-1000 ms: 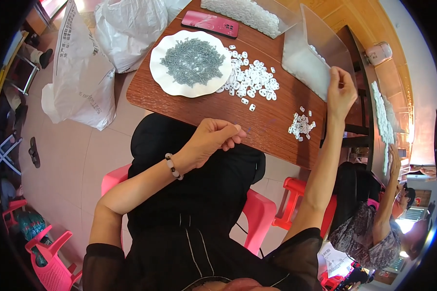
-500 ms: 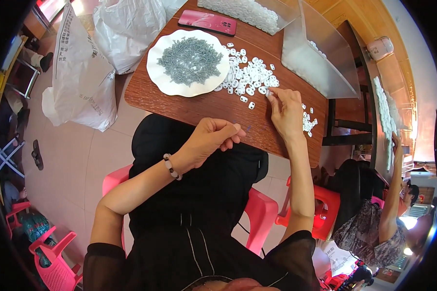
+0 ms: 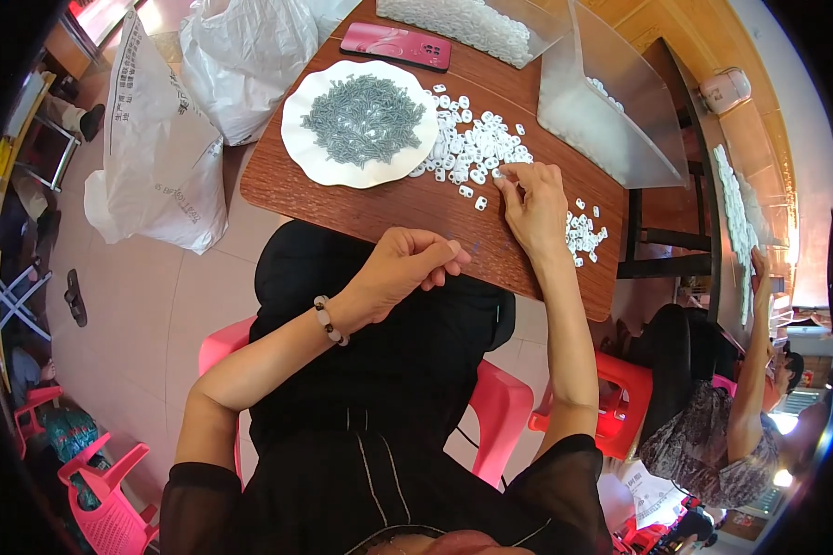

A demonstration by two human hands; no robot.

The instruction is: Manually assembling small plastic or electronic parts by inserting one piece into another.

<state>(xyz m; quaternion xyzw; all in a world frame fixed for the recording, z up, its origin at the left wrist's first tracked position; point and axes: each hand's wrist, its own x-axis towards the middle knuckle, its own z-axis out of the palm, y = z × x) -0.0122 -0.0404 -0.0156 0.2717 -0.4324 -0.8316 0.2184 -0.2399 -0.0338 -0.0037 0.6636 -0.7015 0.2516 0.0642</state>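
Head view, nearest first: the left hand (image 3: 403, 270) sits at the near edge of the worktop (image 3: 342, 211), thumb against its curled fingers, closed; anything pinched there is too small to make out. Beyond it, the right hand (image 3: 538, 211) reaches thumb and forefinger to the near right edge of the main pile of white pieces (image 3: 472, 146); whether it grips one, I cannot tell. Just right of that hand lies a smaller cluster of white pieces (image 3: 584, 237), apart from the main pile. Left of the main pile, a scalloped white plate (image 3: 298, 155) holds a heap of grey pins (image 3: 361, 118). Farther off are a clear-walled bin (image 3: 583, 129), a pink phone (image 3: 394, 45) and a tray of white pieces (image 3: 458, 22). By my judgement, much is left: the main pile and pins are plentiful, while whether the smaller cluster is finished cannot be told.
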